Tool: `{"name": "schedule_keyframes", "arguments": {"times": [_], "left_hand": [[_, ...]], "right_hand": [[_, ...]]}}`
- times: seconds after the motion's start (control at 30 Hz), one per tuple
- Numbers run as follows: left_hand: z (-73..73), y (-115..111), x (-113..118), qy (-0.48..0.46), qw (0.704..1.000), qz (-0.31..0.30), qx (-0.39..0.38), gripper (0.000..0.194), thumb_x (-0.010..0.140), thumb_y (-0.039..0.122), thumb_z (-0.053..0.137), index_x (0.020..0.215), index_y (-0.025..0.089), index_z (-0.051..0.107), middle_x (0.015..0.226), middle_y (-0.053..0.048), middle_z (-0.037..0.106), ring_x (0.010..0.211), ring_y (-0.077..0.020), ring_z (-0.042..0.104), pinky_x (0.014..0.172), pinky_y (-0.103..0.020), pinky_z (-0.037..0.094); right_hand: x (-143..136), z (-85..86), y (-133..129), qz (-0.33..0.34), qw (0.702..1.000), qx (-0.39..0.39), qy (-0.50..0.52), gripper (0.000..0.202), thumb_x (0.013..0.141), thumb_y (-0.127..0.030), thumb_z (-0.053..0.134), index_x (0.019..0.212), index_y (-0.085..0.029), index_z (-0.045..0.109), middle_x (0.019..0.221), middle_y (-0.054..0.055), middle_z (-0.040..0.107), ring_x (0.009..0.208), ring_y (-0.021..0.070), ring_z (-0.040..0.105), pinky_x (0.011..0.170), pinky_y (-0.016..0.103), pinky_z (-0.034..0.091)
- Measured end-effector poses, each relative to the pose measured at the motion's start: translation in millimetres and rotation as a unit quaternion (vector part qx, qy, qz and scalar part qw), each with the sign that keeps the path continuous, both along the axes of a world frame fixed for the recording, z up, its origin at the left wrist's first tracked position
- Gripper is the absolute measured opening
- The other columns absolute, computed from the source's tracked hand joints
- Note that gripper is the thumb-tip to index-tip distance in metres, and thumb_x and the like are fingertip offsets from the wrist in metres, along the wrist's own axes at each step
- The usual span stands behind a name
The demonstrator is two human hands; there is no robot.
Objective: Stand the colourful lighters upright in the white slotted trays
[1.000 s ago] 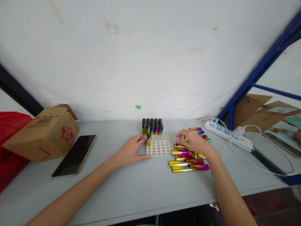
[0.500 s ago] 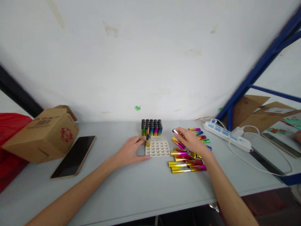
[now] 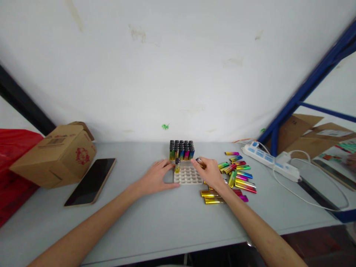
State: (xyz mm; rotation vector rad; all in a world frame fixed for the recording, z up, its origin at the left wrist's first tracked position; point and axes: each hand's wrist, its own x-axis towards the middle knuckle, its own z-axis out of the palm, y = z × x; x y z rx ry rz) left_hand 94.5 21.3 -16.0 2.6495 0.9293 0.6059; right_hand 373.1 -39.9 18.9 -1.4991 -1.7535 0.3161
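My left hand (image 3: 156,178) lies at the left side of a white tray (image 3: 189,175) with rows of round holes, its thumb at the front corner and fingers at the back corner. One yellowish lighter (image 3: 177,166) with a black top stands upright in the tray's back left hole. Over the tray's right side, my right hand (image 3: 209,170) pinches a lighter (image 3: 199,162); only its dark-and-metal end shows, tilted. Just behind the tray, a block of upright colourful lighters (image 3: 182,150) with black tops stands in tight rows.
Many loose shiny metallic-coloured lighters (image 3: 241,178) lie to the right, partly under my right forearm. A white power strip (image 3: 269,162) with cables is further right. At left are a phone (image 3: 90,181), a cardboard box (image 3: 55,155) and a red bag (image 3: 19,159). A person's hand shows at far right.
My right hand has moved left from the loose lighters to above the tray, carrying a lighter. My left hand stays at the tray's left side. The view has shifted slightly.
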Motion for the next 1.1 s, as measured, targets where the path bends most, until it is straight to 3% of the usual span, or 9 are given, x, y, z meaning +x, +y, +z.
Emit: {"name": "schedule_keyframes", "arguments": {"times": [0.27,0.57,0.8,0.93,1.1], "left_hand": [[3.2,-1.1,0.6,0.009,1.0,0.001,-0.002,0.073,0.092,0.082,0.081,0.137,0.023,0.075,0.13,-0.012,0.075,0.121,-0.0368,0.072,0.115,-0.051,0.057],[1.5,0.1,-0.9,0.011,1.0,0.0,0.003,0.07,0.093,0.08,0.081,0.134,0.024,0.076,0.132,-0.013,0.075,0.123,-0.0368,0.072,0.114,-0.05,0.057],[3.0,-0.6,-0.4,0.017,1.0,0.005,-0.001,0.069,0.093,0.08,0.081,0.133,0.023,0.076,0.136,-0.013,0.075,0.125,-0.0374,0.072,0.117,-0.051,0.056],[2.0,0.2,-1.0,0.012,1.0,0.005,-0.001,0.069,0.092,0.08,0.082,0.133,0.024,0.076,0.134,-0.013,0.075,0.124,-0.0377,0.073,0.117,-0.052,0.057],[-0.3,2.5,-2.4,0.013,1.0,0.002,-0.001,0.071,0.092,0.081,0.081,0.133,0.024,0.077,0.132,-0.013,0.076,0.123,-0.0376,0.072,0.117,-0.053,0.057]], "right_hand": [[-2.5,-4.9,2.2,0.0,1.0,-0.021,0.02,0.045,0.099,-0.049,0.052,0.063,-0.028,0.037,0.055,-0.004,0.041,0.057,0.0143,0.037,0.06,0.031,0.026],[-6.2,-0.6,0.0,-0.005,1.0,-0.006,0.018,0.056,0.105,-0.063,0.051,0.064,-0.028,0.036,0.054,-0.006,0.039,0.057,0.0139,0.034,0.061,0.032,0.026],[-4.0,-6.9,2.8,0.009,1.0,-0.004,0.019,0.042,0.103,-0.043,0.054,0.067,-0.028,0.038,0.054,-0.006,0.043,0.055,0.014,0.038,0.061,0.03,0.027],[-3.7,-6.4,2.6,0.03,0.999,-0.004,0.014,0.039,0.11,-0.048,0.051,0.076,-0.028,0.044,0.058,-0.006,0.047,0.057,0.0155,0.04,0.064,0.031,0.029],[-3.6,-6.0,0.9,0.072,0.997,0.014,-0.002,0.032,0.12,-0.049,0.045,0.1,-0.027,0.056,0.081,-0.001,0.064,0.074,0.0206,0.059,0.073,0.031,0.04]]}}
